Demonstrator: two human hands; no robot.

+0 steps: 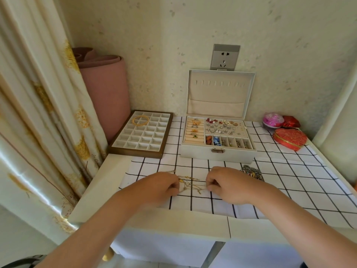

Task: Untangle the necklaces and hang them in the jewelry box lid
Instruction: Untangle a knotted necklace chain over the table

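A tangle of thin gold necklaces (pixel 192 185) lies on the checked cloth between my hands. My left hand (pixel 158 185) pinches the tangle's left side with curled fingers. My right hand (pixel 225 183) pinches its right side the same way. Behind them stands the white jewelry box (pixel 216 154), its lid (pixel 220 93) upright against the wall, with a row of bare hooks and a pocket inside. A second heap of darker chains (pixel 252 171) lies just right of my right hand.
A brown divided tray (pixel 141 135) holding gold bangles sits at the back left, beside a rolled pink mat (pixel 106 89). Red heart-shaped tins (pixel 289 138) and a pink ball (pixel 273 119) are at the back right. A curtain (pixel 38 113) hangs left.
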